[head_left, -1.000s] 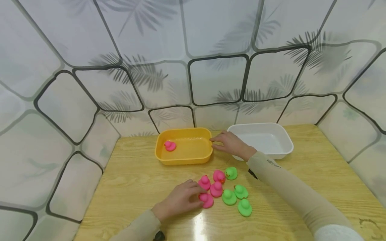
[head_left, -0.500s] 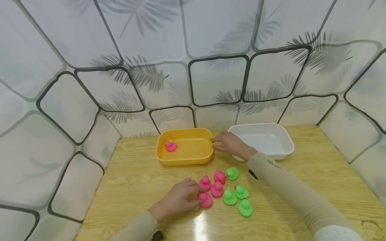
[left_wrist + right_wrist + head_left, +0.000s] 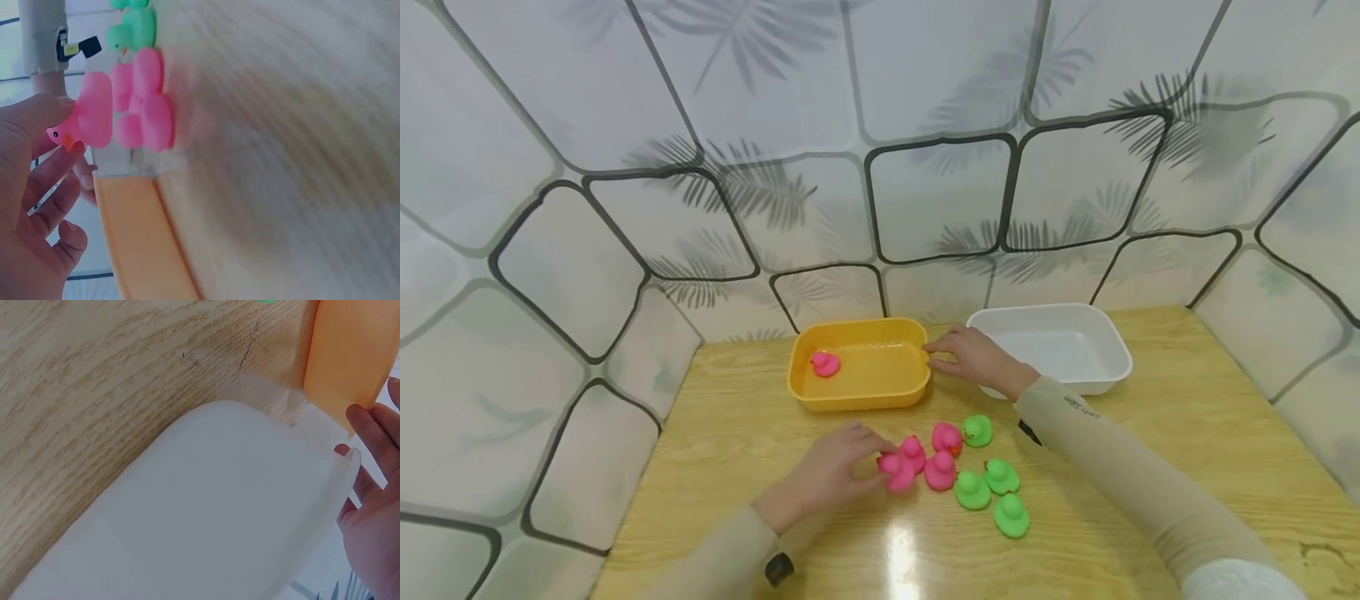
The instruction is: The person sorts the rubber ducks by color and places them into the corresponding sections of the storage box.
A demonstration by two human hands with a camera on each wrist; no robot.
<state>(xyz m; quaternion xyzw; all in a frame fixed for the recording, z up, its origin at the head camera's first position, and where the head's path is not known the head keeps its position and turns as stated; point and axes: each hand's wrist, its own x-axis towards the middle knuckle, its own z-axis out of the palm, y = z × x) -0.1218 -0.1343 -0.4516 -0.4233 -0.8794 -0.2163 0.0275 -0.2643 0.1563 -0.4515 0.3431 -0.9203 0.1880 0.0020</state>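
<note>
My left hand (image 3: 868,463) pinches a pink duck (image 3: 895,470) just above the wooden table (image 3: 737,450), at the left of a cluster of ducks. In the left wrist view the thumb and fingers hold that pink duck (image 3: 94,119) by its head end. Three more pink ducks (image 3: 938,471) and several green ducks (image 3: 1000,476) lie to the right of it. My right hand (image 3: 936,354) rests between the orange tub (image 3: 857,396) and the white tub (image 3: 1105,379), with relaxed fingers touching the orange tub's right rim. One pink duck (image 3: 824,363) sits inside the orange tub.
A patterned curtain wall (image 3: 925,183) closes in the table at the back and on both sides. The white tub (image 3: 219,506) holds nothing. Bare table lies left of the ducks and along the front right.
My left hand has picked the front-left pink duck up off the table and drawn it slightly left and up. The right hand has stayed put.
</note>
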